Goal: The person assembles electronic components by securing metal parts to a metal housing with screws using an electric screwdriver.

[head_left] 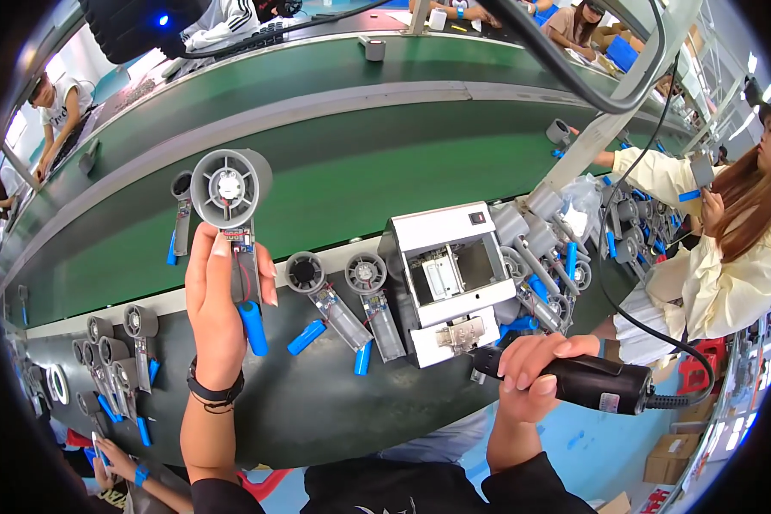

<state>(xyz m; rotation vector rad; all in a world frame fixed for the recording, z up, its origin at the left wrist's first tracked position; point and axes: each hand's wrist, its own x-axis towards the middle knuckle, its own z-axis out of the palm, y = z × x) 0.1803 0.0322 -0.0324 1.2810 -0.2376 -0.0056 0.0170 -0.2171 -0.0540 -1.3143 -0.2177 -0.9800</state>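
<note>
My left hand (pixel 217 308) is closed round the handle of a grey handheld fan unit (pixel 261 184), raised over the bench edge with its round fan head up. The handle is uncovered, showing a small circuit board and wires; a blue battery cell (pixel 252 329) hangs from its lower end. In my right hand (pixel 535 364) is a black corded electric screwdriver (pixel 604 383), lying roughly level. Its tip points left, at the metal front outlet of a white and black screw feeder (pixel 448 315); whether it touches cannot be made out. Two similar fan units (pixel 343 319) lie between my hands.
More grey fan units pile up right of the feeder (pixel 540 248), and others cluster at left (pixel 116 355). A green conveyor belt (pixel 343 188) runs behind the bench. The screwdriver's black cable (pixel 651 321) loops at right. A co-worker in cream (pixel 720 265) sits there.
</note>
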